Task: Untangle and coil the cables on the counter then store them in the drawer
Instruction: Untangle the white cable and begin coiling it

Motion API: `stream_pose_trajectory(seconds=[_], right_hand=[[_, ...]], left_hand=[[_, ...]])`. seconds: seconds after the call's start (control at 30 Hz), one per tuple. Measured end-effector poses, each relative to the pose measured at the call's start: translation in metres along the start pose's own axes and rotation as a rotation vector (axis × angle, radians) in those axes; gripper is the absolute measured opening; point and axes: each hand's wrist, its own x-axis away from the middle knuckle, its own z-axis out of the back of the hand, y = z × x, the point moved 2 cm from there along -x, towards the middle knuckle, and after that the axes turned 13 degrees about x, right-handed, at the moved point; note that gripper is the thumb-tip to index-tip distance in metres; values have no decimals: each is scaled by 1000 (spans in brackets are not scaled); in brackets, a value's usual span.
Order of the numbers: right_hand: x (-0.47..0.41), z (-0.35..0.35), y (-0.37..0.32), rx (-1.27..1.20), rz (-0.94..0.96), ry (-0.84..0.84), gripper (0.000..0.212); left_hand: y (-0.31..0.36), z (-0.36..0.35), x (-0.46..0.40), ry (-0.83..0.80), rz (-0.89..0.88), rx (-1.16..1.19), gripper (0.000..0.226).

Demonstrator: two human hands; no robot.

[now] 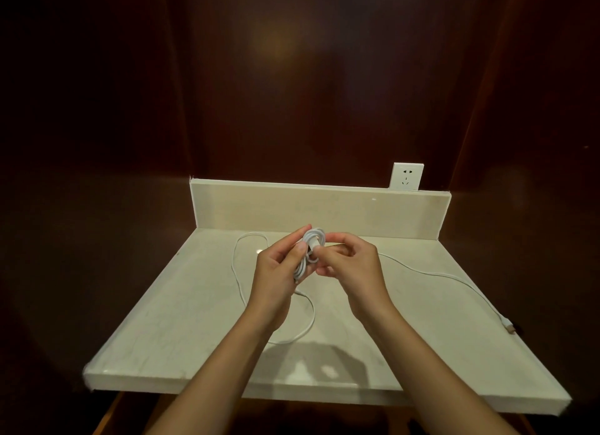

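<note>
A small coil of white cable (309, 253) is held above the middle of the pale stone counter (181, 311). My left hand (280, 268) grips the coil from the left, thumb on its front. My right hand (349, 263) pinches the cable's plug end at the coil's centre. A loose length of white cable (238, 266) loops over the counter to the left and under my left wrist. Another white cable (454, 277) runs across the counter to the right, its connector (509, 327) lying at the right edge. No drawer is in view.
A low stone backsplash (319, 207) closes the counter's far side. A white wall socket (406, 176) sits above it at the right. Dark wood panels surround the counter on three sides.
</note>
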Motion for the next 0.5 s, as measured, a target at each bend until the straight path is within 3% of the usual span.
stream_pose_trajectory(seconds=[0.2, 0.33, 0.5], right_hand=[[0, 1, 7, 94, 6, 62, 26], [0, 0, 5, 30, 51, -77, 13], [5, -1, 12, -20, 59, -44, 12]], left_hand=[[1, 0, 3, -2, 47, 63, 27], [2, -1, 7, -22, 93, 92, 29], [0, -2, 14, -17, 103, 112, 29]])
